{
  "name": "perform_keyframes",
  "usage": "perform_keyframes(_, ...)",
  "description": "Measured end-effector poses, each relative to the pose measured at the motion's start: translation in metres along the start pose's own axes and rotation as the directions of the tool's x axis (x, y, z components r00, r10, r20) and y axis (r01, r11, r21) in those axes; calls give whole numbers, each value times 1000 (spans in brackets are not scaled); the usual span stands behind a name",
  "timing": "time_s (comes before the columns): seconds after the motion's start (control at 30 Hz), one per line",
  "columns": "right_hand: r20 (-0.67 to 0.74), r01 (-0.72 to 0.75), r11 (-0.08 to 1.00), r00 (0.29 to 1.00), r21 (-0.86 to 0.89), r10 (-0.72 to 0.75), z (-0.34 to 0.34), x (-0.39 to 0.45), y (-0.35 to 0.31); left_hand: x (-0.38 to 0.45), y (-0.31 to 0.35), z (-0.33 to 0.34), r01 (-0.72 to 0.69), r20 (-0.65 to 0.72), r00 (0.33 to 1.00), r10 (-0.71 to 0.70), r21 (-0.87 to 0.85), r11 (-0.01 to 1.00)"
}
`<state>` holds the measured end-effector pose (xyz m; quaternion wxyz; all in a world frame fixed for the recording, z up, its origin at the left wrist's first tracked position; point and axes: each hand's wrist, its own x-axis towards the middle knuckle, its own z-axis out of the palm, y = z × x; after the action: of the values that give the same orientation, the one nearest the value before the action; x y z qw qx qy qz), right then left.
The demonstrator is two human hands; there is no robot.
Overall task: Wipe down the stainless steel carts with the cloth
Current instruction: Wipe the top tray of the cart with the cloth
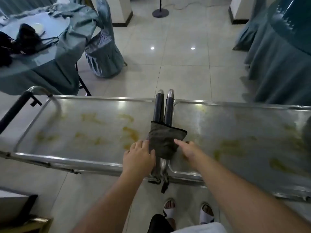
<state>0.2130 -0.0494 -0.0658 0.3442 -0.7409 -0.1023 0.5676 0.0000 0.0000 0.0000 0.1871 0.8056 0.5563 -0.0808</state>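
Observation:
Two stainless steel carts stand end to end before me, the left cart [80, 118] and the right cart [244, 125], both smeared with yellowish stains. Their black-sleeved handles [163, 110] meet in the middle. A dark grey-green cloth [164, 140] is draped over those handles. My left hand [139, 155] lies against the cloth's left edge, its fingers straight on the fabric. My right hand [186, 148] touches the cloth's right edge with fingers extended; its grip is not plainly visible.
A round table [33, 64] with teal cloth and dark bags stands at far left, with a covered chair [104, 52] beside it. Another draped table [286, 56] is at far right. Tiled floor [176, 56] lies beyond the carts. A stanchion base [160, 13] is further back.

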Motion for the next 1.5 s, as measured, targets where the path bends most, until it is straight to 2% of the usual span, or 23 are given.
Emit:
perform_keyframes(0.07,-20,21,984,1000,175,-18,9,5,0,0,-8,1,-1,-4,1000,1,7,1000)
perform_keyframes(0.13,-7,56,966,998,253,-57,15,9,1,0,-16,5,-3,-11,1000,3,21,1000)
perform_keyframes(0.43,-17,60,982,998,177,-58,25,8,-17,7,-16,0,-53,-22,998,54,33,998)
perform_keyframes(0.57,-27,111,969,994,221,-108,20,-3,-21,14,-10,-8,-93,-39,995,94,35,995)
perform_keyframes(0.7,3,143,935,988,326,-152,-13,-27,-24,21,4,-11,-132,-40,990,133,28,991)
perform_keyframes(0.87,-36,163,852,985,498,-167,-77,-46,-25,30,32,-12,-190,-43,980,192,38,981)
perform_keyframes(0.97,-61,187,829,981,526,-182,-113,-50,-29,37,50,-11,-194,-47,979,197,65,979)
perform_keyframes(1.23,-46,294,911,955,289,-294,-175,-40,-52,60,100,-8,-188,-36,980,195,143,972)
perform_keyframes(1.33,-72,369,924,929,100,-363,-184,-29,-58,73,108,-4,-182,-26,982,189,156,971)
perform_keyframes(1.4,-70,437,895,894,-88,-443,-180,-22,-61,85,108,-2,-187,-26,981,192,143,972)
perform_keyframes(1.5,-34,545,769,809,-334,-587,-160,-8,-55,109,106,1,-223,-74,970,230,94,970)
